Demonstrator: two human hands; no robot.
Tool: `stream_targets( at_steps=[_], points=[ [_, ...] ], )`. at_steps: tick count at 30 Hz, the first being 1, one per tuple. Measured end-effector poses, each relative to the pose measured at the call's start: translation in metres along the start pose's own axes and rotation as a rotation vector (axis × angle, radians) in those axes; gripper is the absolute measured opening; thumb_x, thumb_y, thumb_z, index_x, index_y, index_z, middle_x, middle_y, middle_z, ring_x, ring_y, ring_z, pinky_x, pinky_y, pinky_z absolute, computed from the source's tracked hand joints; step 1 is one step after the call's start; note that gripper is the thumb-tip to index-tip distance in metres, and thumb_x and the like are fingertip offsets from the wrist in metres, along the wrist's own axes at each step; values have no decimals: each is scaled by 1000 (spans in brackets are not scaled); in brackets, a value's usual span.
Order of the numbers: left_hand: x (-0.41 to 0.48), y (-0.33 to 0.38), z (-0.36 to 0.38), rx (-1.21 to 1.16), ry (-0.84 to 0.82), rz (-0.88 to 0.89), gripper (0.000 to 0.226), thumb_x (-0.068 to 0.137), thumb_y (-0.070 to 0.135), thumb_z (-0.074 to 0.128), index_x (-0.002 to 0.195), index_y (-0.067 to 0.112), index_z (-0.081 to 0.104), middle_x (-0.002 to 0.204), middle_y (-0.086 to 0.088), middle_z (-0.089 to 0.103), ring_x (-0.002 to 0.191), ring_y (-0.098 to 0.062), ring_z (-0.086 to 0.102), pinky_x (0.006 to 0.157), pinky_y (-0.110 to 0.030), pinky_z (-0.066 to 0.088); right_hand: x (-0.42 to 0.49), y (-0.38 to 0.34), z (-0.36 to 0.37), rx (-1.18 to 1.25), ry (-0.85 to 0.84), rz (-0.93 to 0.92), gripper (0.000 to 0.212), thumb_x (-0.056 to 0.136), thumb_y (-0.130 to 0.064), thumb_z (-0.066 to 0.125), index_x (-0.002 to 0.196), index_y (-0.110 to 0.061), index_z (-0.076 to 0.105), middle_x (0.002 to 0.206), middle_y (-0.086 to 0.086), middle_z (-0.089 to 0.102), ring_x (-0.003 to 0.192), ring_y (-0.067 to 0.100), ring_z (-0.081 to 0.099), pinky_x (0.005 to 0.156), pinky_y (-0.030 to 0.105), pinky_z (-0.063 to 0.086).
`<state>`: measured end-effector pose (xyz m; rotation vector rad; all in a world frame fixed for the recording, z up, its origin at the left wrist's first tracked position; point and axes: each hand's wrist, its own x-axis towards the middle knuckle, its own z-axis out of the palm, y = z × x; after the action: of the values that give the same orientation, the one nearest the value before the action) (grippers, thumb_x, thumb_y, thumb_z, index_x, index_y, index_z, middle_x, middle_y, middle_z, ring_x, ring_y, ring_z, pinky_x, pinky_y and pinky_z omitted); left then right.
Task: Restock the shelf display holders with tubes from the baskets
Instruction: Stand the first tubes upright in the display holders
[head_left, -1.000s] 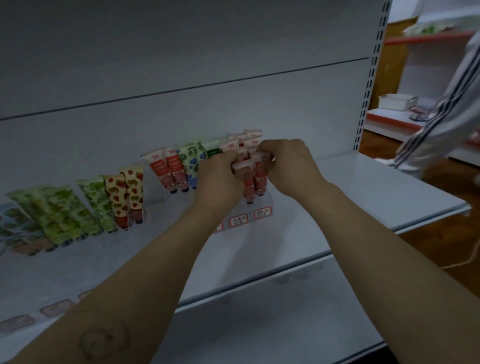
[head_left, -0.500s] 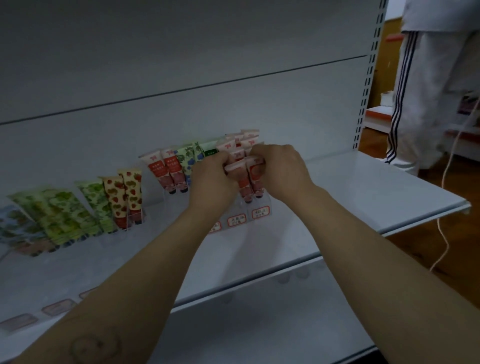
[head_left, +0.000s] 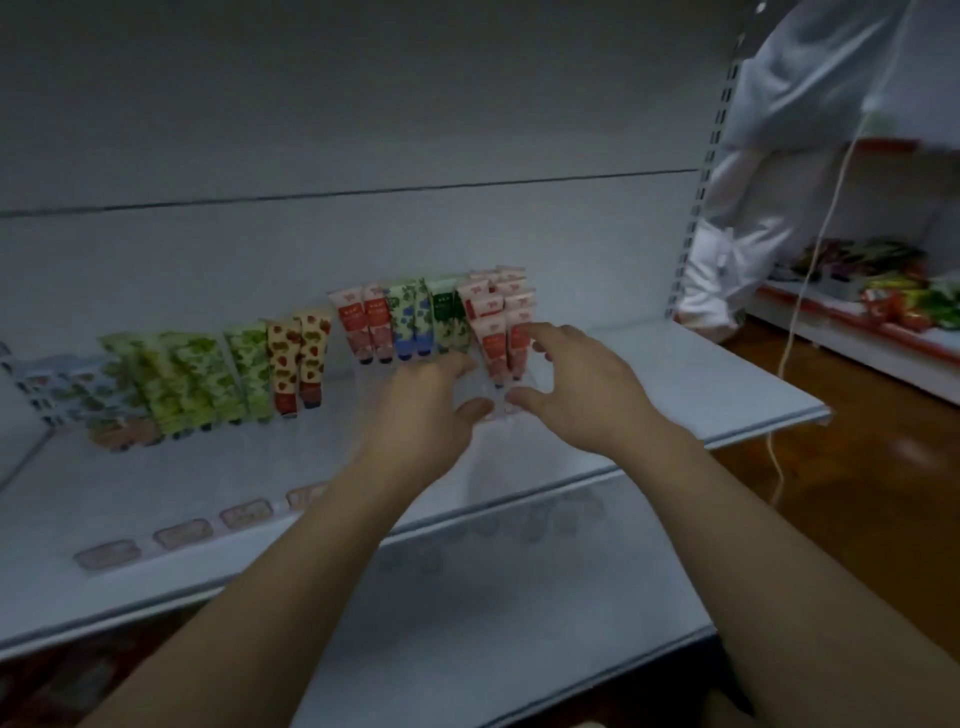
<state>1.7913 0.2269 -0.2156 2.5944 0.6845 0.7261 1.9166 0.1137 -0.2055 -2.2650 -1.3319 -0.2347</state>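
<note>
Rows of patterned tubes stand in clear display holders along the back of the white shelf (head_left: 701, 384). The rightmost holder (head_left: 488, 395) carries pink and red tubes (head_left: 500, 332) stacked in tiers. My left hand (head_left: 431, 410) hovers just in front of that holder with relaxed fingers and holds nothing. My right hand (head_left: 576, 384) is beside it on the right, fingers spread, fingertips near the front red tube. Green and blue tubes (head_left: 415, 322) stand just left of them. No basket is in view.
Further left stand red-dotted tubes (head_left: 298, 364) and green leafy tubes (head_left: 192, 379). Price labels (head_left: 182, 532) lie along the shelf's front edge. A person in white clothes (head_left: 779, 171) stands at the right by another shelf of goods (head_left: 904, 301); a white cord (head_left: 800, 312) hangs there.
Both hands have let go of the pink and red tubes and drawn back and down from the holder, fingers opening. The person at the right has moved closer.
</note>
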Motion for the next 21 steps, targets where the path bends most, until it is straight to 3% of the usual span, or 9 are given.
stream_targets(
  at_steps=[4, 9, 13, 16, 18, 21],
  points=[
    [-66, -4, 16, 51, -39, 34, 30, 87, 45, 63, 111, 27, 66, 107, 7, 68, 97, -16, 61, 82, -32, 51, -51, -5, -1, -102, -227, 12, 54, 85, -44, 65, 133, -27, 48, 122, -1, 59, 108, 17, 55, 91, 32, 46],
    [-141, -18, 58, 26, -236, 73, 22, 93, 47, 53, 100, 30, 65, 107, 10, 64, 98, -12, 58, 77, -30, 48, -125, -1, 23, -200, -508, 70, 49, 86, -48, 63, 129, -27, 53, 120, -6, 60, 105, 13, 56, 88, 30, 47],
    [-187, -40, 116, 141, -541, 38, 31, 92, 49, 53, 112, 26, 61, 116, 5, 61, 105, -17, 56, 82, -32, 48, -171, 8, 80, -257, -916, 71, 54, 86, -48, 61, 132, -23, 47, 126, 3, 55, 113, 22, 51, 88, 33, 44],
    [-222, -67, 156, 204, -777, -28, 35, 90, 50, 55, 112, 24, 59, 112, 1, 61, 98, -20, 57, 77, -32, 47, -202, 18, 124, -324, -1165, 60, 45, 89, -42, 60, 123, -13, 51, 115, 9, 57, 104, 28, 56, 79, 36, 47],
    [-243, -83, 174, 208, -886, -94, 36, 91, 49, 54, 116, 22, 57, 113, -2, 60, 99, -21, 58, 78, -34, 48, -222, 24, 154, -383, -1285, 49, 44, 92, -39, 58, 124, -11, 53, 114, 10, 60, 97, 28, 59, 74, 36, 49],
    [-266, -101, 191, 274, -1003, -93, 42, 93, 45, 52, 127, 20, 52, 122, -5, 57, 107, -24, 56, 82, -37, 47, -246, 29, 191, -381, -1357, 50, 44, 95, -28, 54, 133, -7, 50, 128, 14, 56, 109, 31, 57, 82, 38, 49]
  ],
)
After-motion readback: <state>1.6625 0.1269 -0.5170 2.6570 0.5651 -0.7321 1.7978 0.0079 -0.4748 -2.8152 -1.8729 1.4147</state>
